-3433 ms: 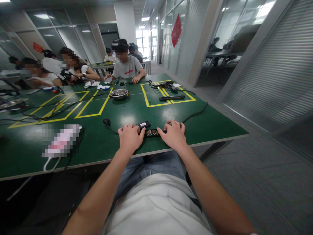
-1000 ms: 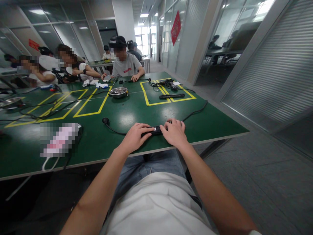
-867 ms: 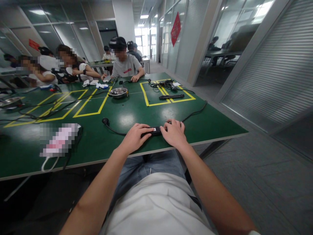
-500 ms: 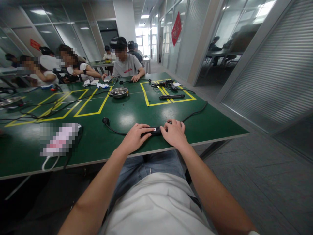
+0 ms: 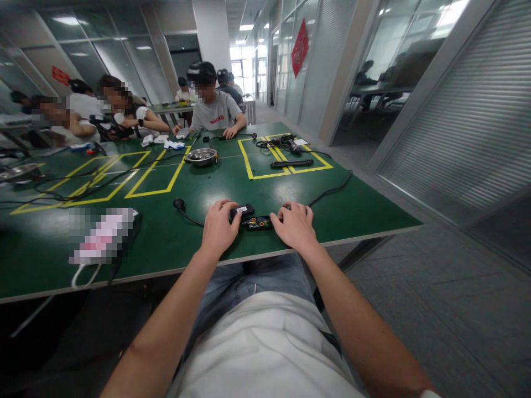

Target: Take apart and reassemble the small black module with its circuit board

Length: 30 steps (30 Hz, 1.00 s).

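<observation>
My left hand is closed on a black plastic cover with a white label, tilted up behind an opened black adapter case. Inside that case a circuit board with coloured parts shows. My right hand is closed around the case's right end, its fingers curled over it. From under the left hand a black cord runs left to a plug. On the right another black cord leads away across the green table.
Yellow tape outlines mark the table. A metal bowl stands at the middle back, and a black bar lies beneath a cable bundle. A blurred pink pouch is at left. Across the table a person sits working.
My left hand has lifted the labelled cover off the case and shifted slightly left and back, exposing the circuit board. My right hand has stayed in place.
</observation>
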Each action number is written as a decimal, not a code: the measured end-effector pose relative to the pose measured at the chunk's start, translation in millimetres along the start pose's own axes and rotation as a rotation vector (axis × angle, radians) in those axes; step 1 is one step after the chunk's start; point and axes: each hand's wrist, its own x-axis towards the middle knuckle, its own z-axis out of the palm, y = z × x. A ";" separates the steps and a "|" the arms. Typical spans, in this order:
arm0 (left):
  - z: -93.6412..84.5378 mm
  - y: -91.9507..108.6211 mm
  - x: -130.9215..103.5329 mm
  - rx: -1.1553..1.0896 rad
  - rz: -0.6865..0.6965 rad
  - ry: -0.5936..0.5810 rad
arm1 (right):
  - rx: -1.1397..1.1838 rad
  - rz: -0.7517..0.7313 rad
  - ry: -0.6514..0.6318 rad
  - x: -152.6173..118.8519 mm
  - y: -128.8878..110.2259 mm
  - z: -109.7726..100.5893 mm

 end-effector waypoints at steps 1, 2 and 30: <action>-1.6 2.3 -1.4 0.040 -0.012 0.019 | 0.004 -0.003 0.008 0.0 0.1 0.5; -3.3 4.8 -2.8 0.086 -0.026 0.019 | 0.008 -0.005 0.017 0.0 0.1 0.9; -11.0 14.3 3.1 0.219 -0.184 -0.290 | 0.067 0.017 0.056 0.1 0.3 0.0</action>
